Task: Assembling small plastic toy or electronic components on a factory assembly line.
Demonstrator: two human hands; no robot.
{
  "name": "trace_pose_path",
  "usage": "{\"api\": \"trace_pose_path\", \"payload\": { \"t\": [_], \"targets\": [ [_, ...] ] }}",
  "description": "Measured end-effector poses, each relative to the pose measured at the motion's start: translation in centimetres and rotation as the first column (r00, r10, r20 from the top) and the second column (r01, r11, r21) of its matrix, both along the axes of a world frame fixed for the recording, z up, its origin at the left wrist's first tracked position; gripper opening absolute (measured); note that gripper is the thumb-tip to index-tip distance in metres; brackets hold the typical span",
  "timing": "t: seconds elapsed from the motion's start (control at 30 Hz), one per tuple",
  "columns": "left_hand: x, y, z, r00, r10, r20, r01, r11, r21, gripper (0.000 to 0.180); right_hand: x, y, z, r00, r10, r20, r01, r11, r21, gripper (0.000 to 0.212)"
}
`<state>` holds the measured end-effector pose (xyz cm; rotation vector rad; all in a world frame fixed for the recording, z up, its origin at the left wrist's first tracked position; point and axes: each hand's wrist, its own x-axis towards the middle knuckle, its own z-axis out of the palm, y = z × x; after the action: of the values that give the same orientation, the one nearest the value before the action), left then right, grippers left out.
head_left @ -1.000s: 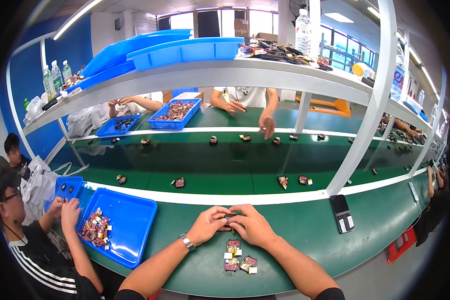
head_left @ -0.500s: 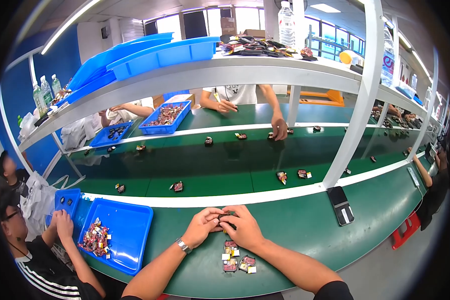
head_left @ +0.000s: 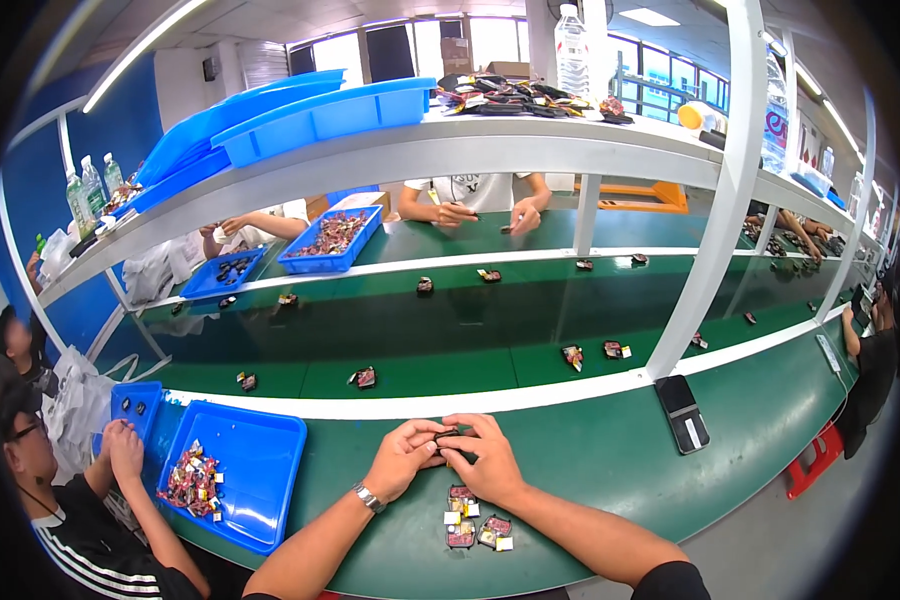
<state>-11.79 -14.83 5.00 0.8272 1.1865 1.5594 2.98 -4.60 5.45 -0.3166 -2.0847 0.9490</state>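
Observation:
Over the green bench, my left hand (head_left: 400, 462) and my right hand (head_left: 487, 464) meet, fingertips closed around one small black part (head_left: 448, 436). Most of that part is hidden by my fingers, so its exact kind does not show. Just below my hands lie several small dark-framed electronic modules (head_left: 460, 534) with reddish faces and white and yellow tabs. A metal-banded watch (head_left: 368, 497) circles my left wrist.
At left, a blue tray (head_left: 288, 470) holds a heap of similar modules (head_left: 192, 482); a co-worker's hands (head_left: 122, 445) are beside it. A black phone-like device (head_left: 681, 414) lies to the right. Beyond the white rail (head_left: 410, 406), spaced modules (head_left: 363, 378) sit on a green conveyor belt (head_left: 430, 350).
Modules on the conveyor have shifted slightly to the right. The co-worker opposite has drawn a hand back from the belt with a small dark part. My hands stay in nearly the same place.

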Motion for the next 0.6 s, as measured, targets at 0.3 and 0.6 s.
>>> {"api": "trace_pose_path", "payload": {
  "t": [0.3,0.6],
  "targets": [
    [-0.6,-0.2,-0.8,0.998,-0.005,0.069,-0.002,0.996,0.087,0.023,0.0,-0.6,1.2,0.999,0.003,-0.048,0.004,0.987,0.159,0.017],
    [-0.3,0.0,-0.5,0.999,-0.01,0.05,0.007,0.998,0.066,0.024,0.0,0.1,0.2,0.997,-0.036,-0.064,0.04,0.997,0.069,0.017]
  ]
}}
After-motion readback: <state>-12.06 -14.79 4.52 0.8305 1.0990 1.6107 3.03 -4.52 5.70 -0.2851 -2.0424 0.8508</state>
